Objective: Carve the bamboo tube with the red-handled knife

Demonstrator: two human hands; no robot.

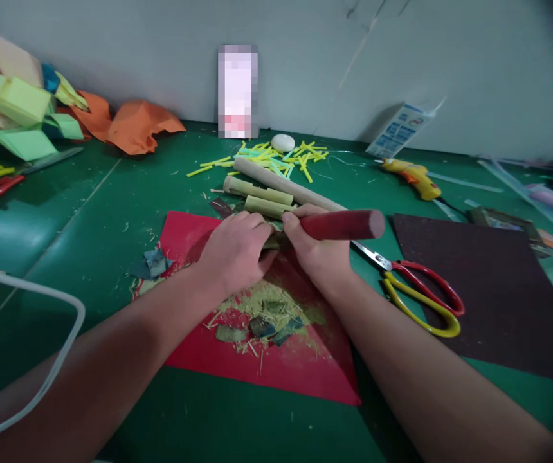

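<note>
My right hand (325,251) is wrapped round the thick red wooden handle (339,225) of a tool whose working end is hidden. Close beside it, my left hand (238,247) is closed over a short bamboo piece (272,242), mostly covered by the fingers. Both hands are over a red sheet (257,379) strewn with pale shavings (281,299) and dark green-grey chips (262,326). Just beyond the fingers lie two cut bamboo tubes (269,206), one with notches, and a long wooden rod (286,183).
Red-and-yellow-handled scissors (424,292) lie right of my right hand, near a dark brown sheet (479,289). Farther back are yellow and green sticks (305,154), a white oval object (283,142) and a yellow glue gun (414,178). Folded papers (16,109) crowd the left; a white cable (71,302) crosses the near left.
</note>
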